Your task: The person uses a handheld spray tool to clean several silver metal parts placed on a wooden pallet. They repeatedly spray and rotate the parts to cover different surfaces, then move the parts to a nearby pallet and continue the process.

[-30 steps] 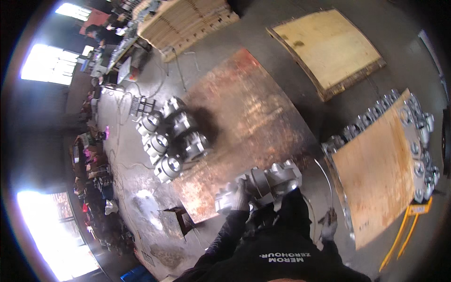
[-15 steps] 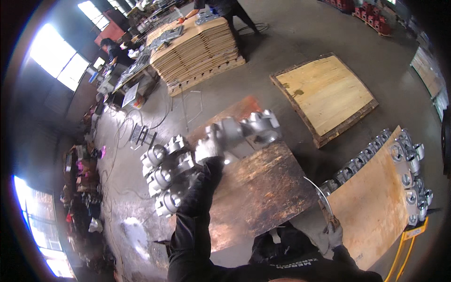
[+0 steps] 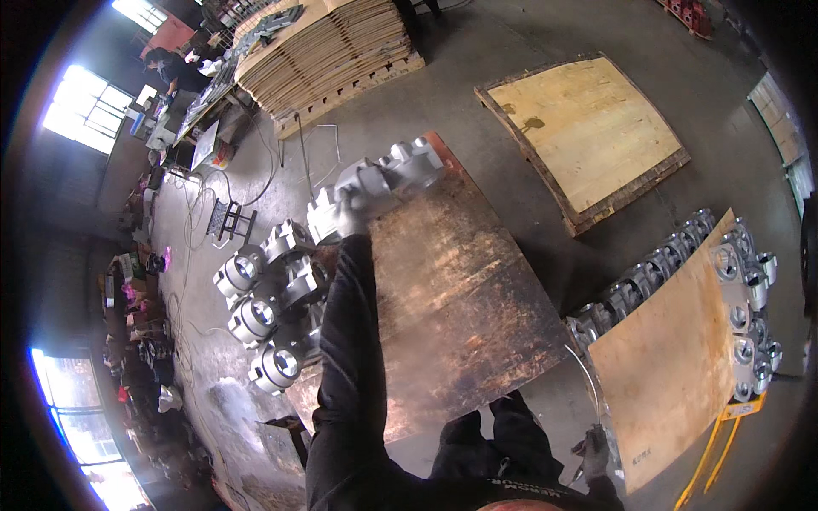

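Note:
My left hand (image 3: 351,220), in a pale glove, reaches across the workbench top (image 3: 460,281) and touches a silver metal casting (image 3: 365,180) near the far left edge. Motion blurs its fingers, so their grip cannot be told. Beside that casting stand another casting (image 3: 415,163) and a paler one (image 3: 322,216). More round-bored castings (image 3: 254,317) cluster along the left edge, partly behind my left sleeve. Low on the right, my gloved right hand (image 3: 594,451) is closed around the lower end of a thin curved rod-like tool (image 3: 586,371), which points up toward the bench corner.
At right, a brown board (image 3: 665,366) lies among rows of castings (image 3: 743,315), above a yellow frame (image 3: 716,443). Beyond the bench is a plywood-topped pallet (image 3: 588,128). Stacked sheets (image 3: 332,64) stand at the back. A person (image 3: 175,72) works at far left.
The castings by my left hand have shifted toward the bench's far left edge, with my arm stretched further out. The view has tilted nearer. My right hand keeps the curved tool.

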`<state>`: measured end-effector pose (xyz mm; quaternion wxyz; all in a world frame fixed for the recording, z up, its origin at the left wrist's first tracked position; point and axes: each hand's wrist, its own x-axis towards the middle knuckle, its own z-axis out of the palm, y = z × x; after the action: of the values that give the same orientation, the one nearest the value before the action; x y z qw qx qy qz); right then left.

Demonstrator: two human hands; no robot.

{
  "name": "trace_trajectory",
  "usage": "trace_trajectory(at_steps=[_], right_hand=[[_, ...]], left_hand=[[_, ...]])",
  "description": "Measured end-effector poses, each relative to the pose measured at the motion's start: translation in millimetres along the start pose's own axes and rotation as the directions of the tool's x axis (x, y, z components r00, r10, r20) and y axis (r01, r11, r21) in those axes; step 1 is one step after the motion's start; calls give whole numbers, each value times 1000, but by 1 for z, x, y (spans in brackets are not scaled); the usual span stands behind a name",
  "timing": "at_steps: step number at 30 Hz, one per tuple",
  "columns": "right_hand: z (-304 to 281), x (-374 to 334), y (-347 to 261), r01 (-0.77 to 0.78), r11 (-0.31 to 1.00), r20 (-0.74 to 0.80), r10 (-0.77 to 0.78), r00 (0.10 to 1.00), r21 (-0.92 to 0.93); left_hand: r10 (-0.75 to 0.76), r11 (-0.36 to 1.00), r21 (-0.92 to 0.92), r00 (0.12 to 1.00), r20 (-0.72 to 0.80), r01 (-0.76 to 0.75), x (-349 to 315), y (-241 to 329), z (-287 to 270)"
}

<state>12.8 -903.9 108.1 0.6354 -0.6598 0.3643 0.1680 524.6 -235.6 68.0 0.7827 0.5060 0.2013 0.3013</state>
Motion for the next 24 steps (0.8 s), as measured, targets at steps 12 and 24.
trace_trajectory(at_steps=[12,24], right_hand=[[1,7,19,135,960,67,-122,990,-243],[3,-29,5,66,982,-102,-85,991,-177]], left_hand=[[190,634,737,877,-441,234,68,-18,43],[-47,482,871,990,131,-93,-108,-51,-26]])
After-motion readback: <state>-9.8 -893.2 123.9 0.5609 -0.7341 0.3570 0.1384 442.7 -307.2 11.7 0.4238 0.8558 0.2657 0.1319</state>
